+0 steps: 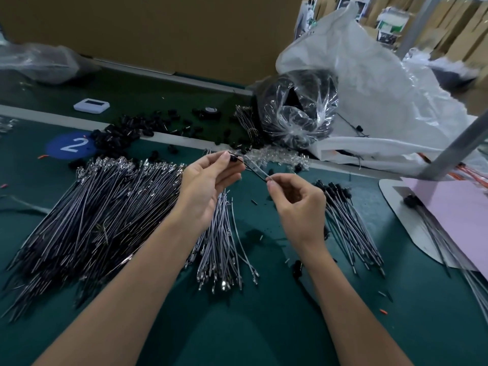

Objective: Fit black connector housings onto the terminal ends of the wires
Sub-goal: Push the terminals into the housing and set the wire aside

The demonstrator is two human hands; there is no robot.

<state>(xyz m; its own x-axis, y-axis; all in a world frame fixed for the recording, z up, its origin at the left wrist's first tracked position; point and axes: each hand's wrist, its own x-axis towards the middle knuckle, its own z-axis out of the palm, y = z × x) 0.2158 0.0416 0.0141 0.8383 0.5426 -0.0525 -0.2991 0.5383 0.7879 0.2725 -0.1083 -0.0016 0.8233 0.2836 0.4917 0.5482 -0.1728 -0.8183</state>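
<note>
Housing, black: pinched in my left grip; wire, grey: near end pinched in my right grip, over worktop.

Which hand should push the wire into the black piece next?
Right, probably: the right hand pinches the wire, which runs up to the black housing that the left hand holds.

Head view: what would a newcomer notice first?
Both hands meet at centre: the left hand pinches a black housing, and the right hand pinches a wire running to it. A big wire pile fans out on the left of the green table. Loose housings lie behind it, and a clear bag of more sits beyond the hands.
</note>
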